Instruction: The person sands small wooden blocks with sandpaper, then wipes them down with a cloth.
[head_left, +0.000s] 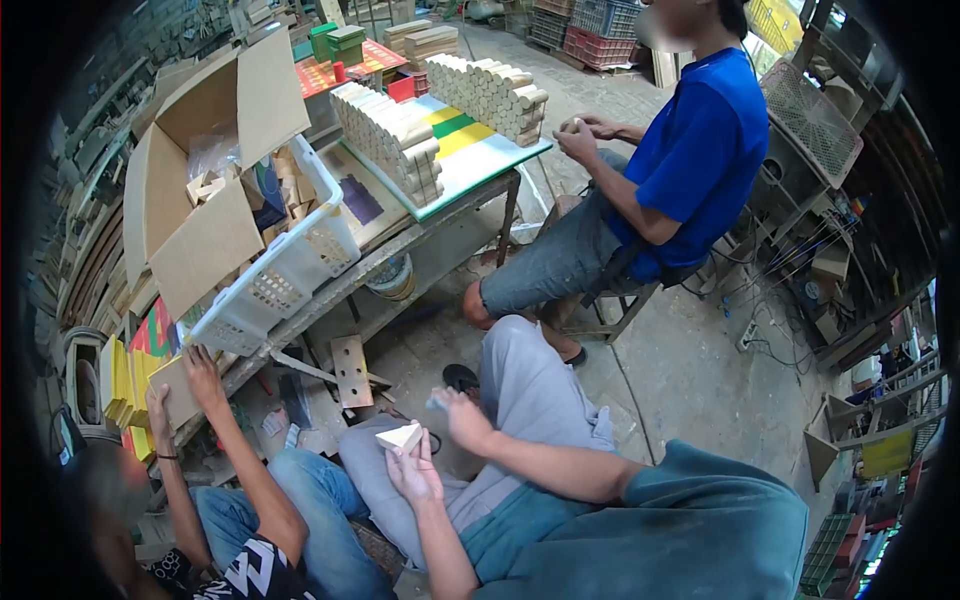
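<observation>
My left hand [416, 474] grips a pale wooden triangular block [401, 438] by its lower edge, above my lap. Its flat face is turned upward. Close by on the right, my right hand [468, 424] is raised with its fingers closed on a small bluish-grey piece [440, 400], smeared by motion; I cannot tell what kind it is. A short gap separates this hand from the block. Both hands are over my grey trousers [535, 385].
Opposite, a person in a blue shirt [690, 150] sits handling something small. At left, another person's hands [205, 380] hold a flat board. A worktable bears stacked wooden dowels [390, 135] and a white plastic crate [275, 290] beside a cardboard box [195, 240]. A drilled wooden plank [351, 370] stands below.
</observation>
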